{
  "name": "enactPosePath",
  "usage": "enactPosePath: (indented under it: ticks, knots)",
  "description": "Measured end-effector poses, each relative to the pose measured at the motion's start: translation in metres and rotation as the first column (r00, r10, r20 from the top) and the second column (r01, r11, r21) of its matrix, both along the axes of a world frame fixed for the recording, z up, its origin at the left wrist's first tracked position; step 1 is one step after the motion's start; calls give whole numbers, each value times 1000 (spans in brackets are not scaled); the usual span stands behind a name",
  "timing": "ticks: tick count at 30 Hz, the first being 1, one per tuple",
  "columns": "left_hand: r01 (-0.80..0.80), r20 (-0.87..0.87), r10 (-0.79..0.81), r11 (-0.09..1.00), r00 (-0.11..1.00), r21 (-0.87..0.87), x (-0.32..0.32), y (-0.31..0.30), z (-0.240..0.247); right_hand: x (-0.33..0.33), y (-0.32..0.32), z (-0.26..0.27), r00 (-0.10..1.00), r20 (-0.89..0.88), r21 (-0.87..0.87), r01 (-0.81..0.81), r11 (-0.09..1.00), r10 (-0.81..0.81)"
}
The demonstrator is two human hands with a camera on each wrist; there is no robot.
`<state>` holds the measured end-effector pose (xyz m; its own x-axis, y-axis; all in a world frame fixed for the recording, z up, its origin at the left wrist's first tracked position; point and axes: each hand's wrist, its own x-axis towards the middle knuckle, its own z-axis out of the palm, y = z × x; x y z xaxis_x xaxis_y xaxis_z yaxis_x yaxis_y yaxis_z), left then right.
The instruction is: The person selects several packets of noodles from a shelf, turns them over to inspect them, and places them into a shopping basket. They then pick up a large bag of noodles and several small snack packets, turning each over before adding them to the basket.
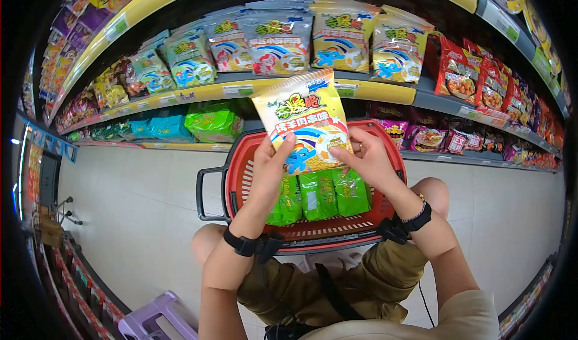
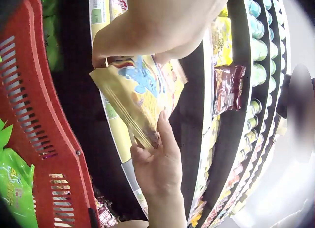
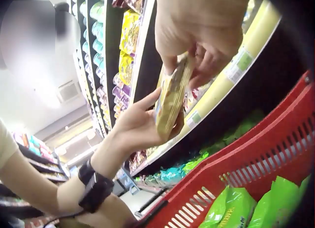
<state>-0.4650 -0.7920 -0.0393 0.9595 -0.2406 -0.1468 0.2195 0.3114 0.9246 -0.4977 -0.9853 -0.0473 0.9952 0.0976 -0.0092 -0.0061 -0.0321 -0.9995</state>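
Both hands hold up a yellow-and-white snack bag (image 1: pixel 304 114) printed with a rainbow and a blue pony. My left hand (image 1: pixel 269 162) grips its lower left side, the thumb lying on the front. On the lower right side, my right hand (image 1: pixel 370 158) pinches the bag with the thumb in front and fingers behind. Seen from the right wrist, the bag (image 3: pixel 172 100) is edge-on between the two hands. Beneath it stands a red shopping basket (image 1: pixel 394 159) with several green packs (image 1: pixel 319 198) inside, partly covered by the bag and hands.
A shelf ahead carries similar bags (image 1: pixel 342 36), with red noodle packs (image 1: pixel 459 69) to the right. Green packs (image 1: pixel 214 120) sit on the lower shelf. The basket's black handle (image 1: pixel 201 192) sticks out left. A purple stool (image 1: pixel 156 319) stands behind on the left.
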Motion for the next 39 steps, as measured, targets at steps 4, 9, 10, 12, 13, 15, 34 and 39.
enactPosePath:
  ticks: [4, 9, 10, 12, 13, 15, 34, 39]
  knots:
    - [-71, -93, 54, 979, 994, -189, 5, -2, -10, -7, 10, 0, 882, 460, -475, 144, 868, 105]
    - [90, -88, -213, 702, 973, -707, 20, 9, -33, -37, 40, -5, 808, 575, -234, 11, 972, 130]
    - [284, 106, -430, 374, 897, -883, 25, 11, -35, -40, 44, -2, 695, 687, -311, 16, 950, 213]
    - [122, 29, -589, 118, 808, -985, 19, 14, -37, -44, 49, -5, 568, 767, -373, 12, 928, 300]
    - [176, 112, -617, 44, 779, -983, 21, 10, -36, -44, 48, -7, 609, 730, -384, -12, 923, 311]
    - [218, 186, -633, -29, 751, -976, 19, 9, -32, -44, 48, -10, 653, 684, -393, -48, 918, 326]
    - [246, 37, -639, 243, 769, -938, 0, 4, -14, -46, 45, -13, 929, -85, 308, -318, 896, 359]
    - [231, 12, -629, 267, 777, -936, -3, 5, -9, -46, 45, -11, 933, -73, 300, -317, 900, 353]
